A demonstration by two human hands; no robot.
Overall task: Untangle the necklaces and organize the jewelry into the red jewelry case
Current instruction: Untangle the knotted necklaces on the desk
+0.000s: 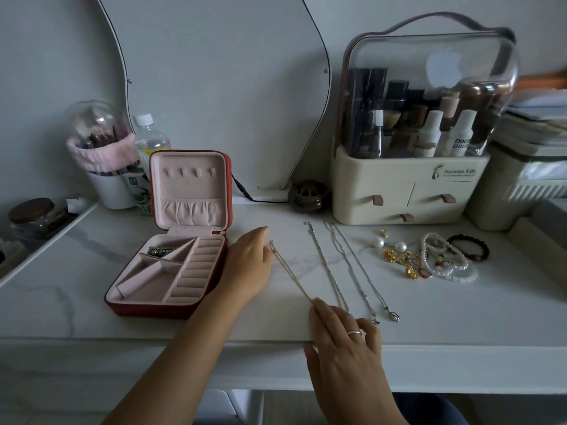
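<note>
pressing the near end of the gold chain (292,272) to the table (460,317) with a forefinger, the right hand (343,335) lies at the front edge. its fingers are spread and uncurled, clamped on nothing, and the thumb hangs over the rim. the left hand (248,265) is flat as well, fingers straight, their tips just beside the chain's far clasp.

the chain looks free of knots. the step is probably laying it straight, so it is best to keep one end pinned and draw the other gently, clear of the silver chain (326,266) and pendant necklaces (350,271) to its right.

the red case (153,309) stands open beside the left wrist, with beads (161,251) in a back compartment. farther right, a heap of pearls and bracelets (441,262) could snag. a makeup box (408,194) stands behind.
</note>
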